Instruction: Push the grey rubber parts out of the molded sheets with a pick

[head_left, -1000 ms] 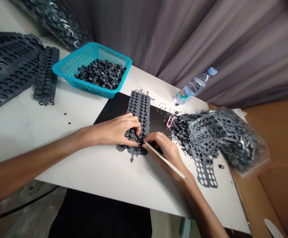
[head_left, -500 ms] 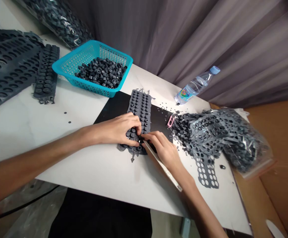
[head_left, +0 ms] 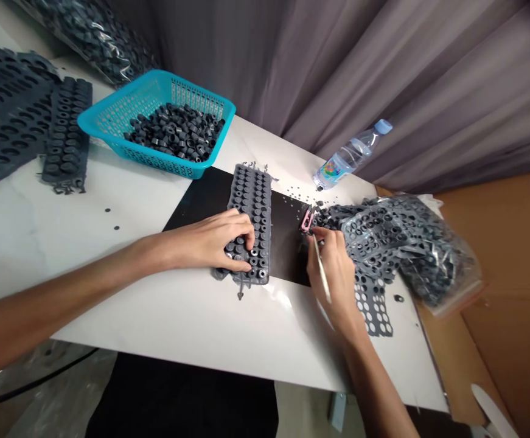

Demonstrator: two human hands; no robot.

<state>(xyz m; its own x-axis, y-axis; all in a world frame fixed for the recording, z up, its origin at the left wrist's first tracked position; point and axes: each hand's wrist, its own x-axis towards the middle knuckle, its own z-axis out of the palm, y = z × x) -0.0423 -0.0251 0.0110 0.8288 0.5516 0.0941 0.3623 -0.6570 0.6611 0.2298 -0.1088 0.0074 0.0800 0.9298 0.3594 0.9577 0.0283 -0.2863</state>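
Observation:
A dark grey moulded rubber sheet (head_left: 261,210) with rows of small round plugs lies lengthwise across a black mat. My left hand (head_left: 219,240) rests on the near left part of this sheet, thumb and index finger apart, with plugs showing between them. My right hand (head_left: 333,274) is off the sheet, over the mat's right edge. Its fingers are closed round slim pale tweezers (head_left: 322,267), whose tip is near a small pink-handled thread snipper (head_left: 308,219). Whether anything is in the tip is too small to tell.
A turquoise basket (head_left: 155,159) of small rubber pieces stands back left, beside more moulded sheets (head_left: 66,134). A water bottle (head_left: 349,159) lies tilted at the back. To the right are punched-out sheets (head_left: 374,234) and a plastic bag (head_left: 447,267). Tiny discs litter the table (head_left: 191,316).
My right hand has moved right with the tweezers, from the sheet's near end to beside the pink snipper. My left hand stays on the sheet. The whole view has shifted slightly.

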